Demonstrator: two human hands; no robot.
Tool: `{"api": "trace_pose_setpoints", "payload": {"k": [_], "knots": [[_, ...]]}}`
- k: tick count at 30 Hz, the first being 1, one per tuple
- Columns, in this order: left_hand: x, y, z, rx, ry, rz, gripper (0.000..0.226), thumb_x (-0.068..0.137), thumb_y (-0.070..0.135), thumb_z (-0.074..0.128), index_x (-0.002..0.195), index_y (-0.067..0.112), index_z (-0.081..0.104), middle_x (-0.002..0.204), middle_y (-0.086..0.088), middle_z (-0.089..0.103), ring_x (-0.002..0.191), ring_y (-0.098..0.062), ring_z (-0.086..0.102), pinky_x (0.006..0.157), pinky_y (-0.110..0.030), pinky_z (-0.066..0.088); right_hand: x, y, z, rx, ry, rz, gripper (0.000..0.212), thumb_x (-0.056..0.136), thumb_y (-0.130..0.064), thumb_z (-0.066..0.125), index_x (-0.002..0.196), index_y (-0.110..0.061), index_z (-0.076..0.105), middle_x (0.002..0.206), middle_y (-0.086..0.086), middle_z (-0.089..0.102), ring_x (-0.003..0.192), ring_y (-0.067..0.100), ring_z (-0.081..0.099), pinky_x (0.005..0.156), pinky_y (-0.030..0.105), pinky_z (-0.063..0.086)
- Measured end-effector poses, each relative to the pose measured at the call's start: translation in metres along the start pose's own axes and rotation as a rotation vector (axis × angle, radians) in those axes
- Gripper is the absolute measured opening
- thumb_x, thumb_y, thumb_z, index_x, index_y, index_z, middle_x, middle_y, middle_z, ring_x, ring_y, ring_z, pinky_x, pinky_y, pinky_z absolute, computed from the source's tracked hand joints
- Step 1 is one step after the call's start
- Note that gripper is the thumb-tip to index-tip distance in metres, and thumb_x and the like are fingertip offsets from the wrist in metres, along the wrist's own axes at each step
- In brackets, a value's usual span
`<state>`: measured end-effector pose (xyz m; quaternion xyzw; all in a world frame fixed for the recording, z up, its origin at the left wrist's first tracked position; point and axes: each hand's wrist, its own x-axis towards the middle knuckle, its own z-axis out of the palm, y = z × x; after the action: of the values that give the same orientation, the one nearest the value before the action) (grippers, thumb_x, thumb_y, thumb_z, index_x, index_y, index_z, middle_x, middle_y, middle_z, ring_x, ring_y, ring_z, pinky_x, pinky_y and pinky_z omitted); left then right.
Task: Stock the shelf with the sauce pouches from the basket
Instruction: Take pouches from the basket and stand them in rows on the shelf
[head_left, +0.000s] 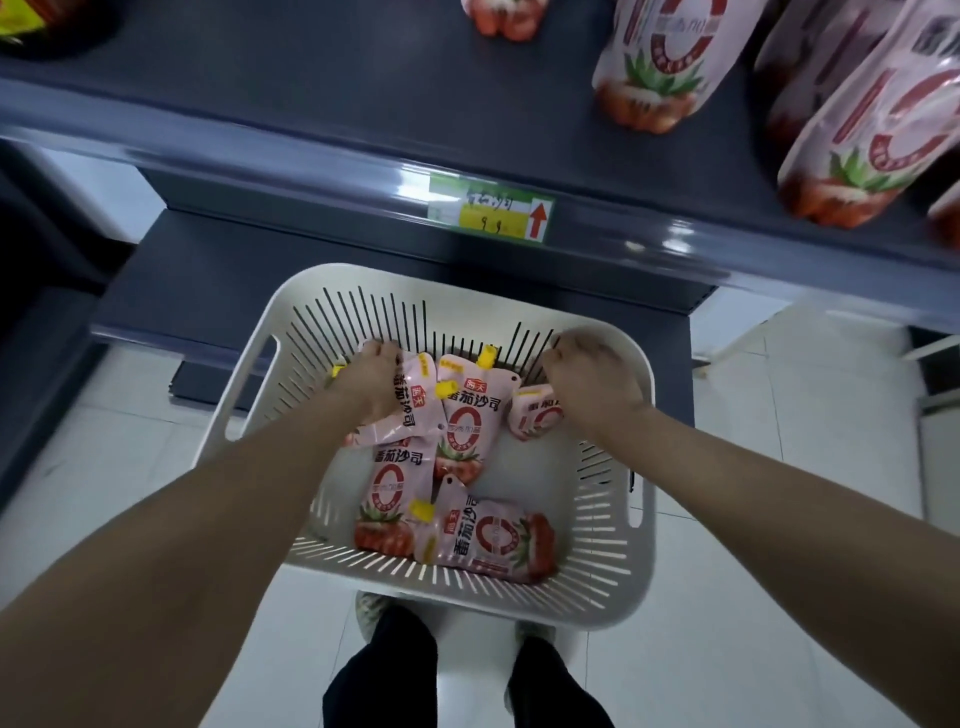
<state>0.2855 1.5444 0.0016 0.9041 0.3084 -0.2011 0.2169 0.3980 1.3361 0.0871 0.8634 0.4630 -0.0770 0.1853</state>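
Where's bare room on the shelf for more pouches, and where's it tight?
Free: the left stretch of the shelf, between the dark item at far left and the standing pouches, behind the price tag. A lone pouch stands at the back, centre. Crowded: the right end, where pouches overlap.

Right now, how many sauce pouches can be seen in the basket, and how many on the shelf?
Sauce pouches in the basket: at least 5, others may lie hidden
Sauce pouches on the shelf: 5, all partly cut off
Total: at least 10
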Motion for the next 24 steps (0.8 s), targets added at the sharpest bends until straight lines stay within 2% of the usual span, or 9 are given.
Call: {"api": "trace_pose_setpoints", "payload": {"k": [4,7,9,10,12,14,17,21,24], "knots": [[0.007,-0.007,0.0,0.013,0.007,-0.019,0.078,0.062,0.02,0.08,0.131,0.017,0.043,0.129,-0.01,0.052,0.119,-0.031,0.051,0.101,-0.049,0.043,0.002,-0.002,0.003,0.087,0.011,0.019,0.028,0.092,-0.009,0.046,0.118,-0.011,0.055,0.114,0.011,0.062,0.105,0.029,0.059,0.078,0.035,0.044],[0.004,-0.012,-0.007,-0.095,-0.068,-0.035,0.075,0.057,0.017,0.085,0.125,0.017,0.054,0.121,-0.008,0.061,0.112,-0.029,0.058,0.099,-0.044,0.047,0.006,0.0,0.014,0.34,-0.022,0.128,0.024,0.09,-0.006,0.048,0.111,-0.013,0.056,0.101,0.009,0.064,0.094,0.028,0.061,0.066,0.029,0.04],[0.0,-0.013,-0.011,-0.209,-0.096,-0.051,0.073,0.06,0.008,0.083,0.127,0.015,0.054,0.122,-0.009,0.062,0.108,-0.027,0.061,0.092,-0.037,0.052,0.013,0.001,0.021,0.484,-0.034,0.222,0.012,0.088,-0.005,0.049,0.086,-0.015,0.057,0.082,0.002,0.06,0.08,0.023,0.06,0.057,0.024,0.039],[-0.002,-0.013,-0.013,-0.245,-0.106,-0.043,0.071,0.062,0.004,0.082,0.127,0.013,0.055,0.122,-0.01,0.062,0.107,-0.027,0.061,0.089,-0.036,0.053,0.016,0.001,0.023,0.52,-0.043,0.255,0.018,0.087,-0.006,0.051,0.073,-0.017,0.052,0.07,-0.002,0.054,0.07,0.019,0.056,0.05,0.022,0.036],[-0.006,-0.013,-0.015,-0.304,-0.115,-0.022,0.067,0.065,-0.001,0.079,0.127,0.01,0.055,0.124,-0.01,0.061,0.113,-0.027,0.058,0.091,-0.032,0.051,0.018,0.0,0.025,0.568,-0.108,0.295,0.023,0.086,-0.01,0.055,0.065,-0.016,0.049,0.06,-0.004,0.045,0.063,0.016,0.05,0.045,0.02,0.031],[-0.013,-0.012,-0.02,-0.354,-0.12,-0.02,0.064,0.069,-0.002,0.076,0.128,0.009,0.054,0.122,-0.011,0.062,0.115,-0.027,0.057,0.087,-0.027,0.047,0.017,-0.001,0.026,0.586,-0.189,0.299,0.022,0.086,-0.012,0.057,0.065,-0.013,0.051,0.061,-0.001,0.047,0.068,0.018,0.052,0.05,0.022,0.038],[-0.023,-0.012,-0.029,-0.442,-0.107,-0.034,0.049,0.072,-0.001,0.074,0.119,0.007,0.061,0.115,-0.012,0.067,0.101,-0.024,0.064,0.077,-0.023,0.05,0.013,-0.001,0.024,0.571,-0.19,0.286,0.013,0.089,-0.009,0.054,0.078,-0.009,0.062,0.074,0.004,0.057,0.074,0.019,0.055,0.064,0.027,0.046],[-0.043,-0.006,-0.05,-0.584,-0.096,-0.042,0.034,0.076,0.0,0.07,0.11,0.004,0.066,0.108,-0.014,0.07,0.091,-0.025,0.069,0.077,-0.03,0.055,0.003,-0.004,0.002,0.567,-0.13,0.243,0.019,0.091,-0.006,0.046,0.074,-0.011,0.052,0.062,-0.002,0.048,0.071,0.02,0.054,0.05,0.023,0.038],[-0.065,0.007,-0.073,-0.607,-0.064,-0.003,0.026,0.08,0.003,0.068,0.106,0.0,0.068,0.1,-0.008,0.069,0.085,-0.021,0.066,0.076,-0.027,0.05,-0.007,0.002,-0.032,0.58,-0.106,0.197,0.021,0.09,-0.013,0.051,0.069,-0.013,0.05,0.077,0.005,0.061,0.082,0.025,0.06,0.06,0.028,0.045]]}}
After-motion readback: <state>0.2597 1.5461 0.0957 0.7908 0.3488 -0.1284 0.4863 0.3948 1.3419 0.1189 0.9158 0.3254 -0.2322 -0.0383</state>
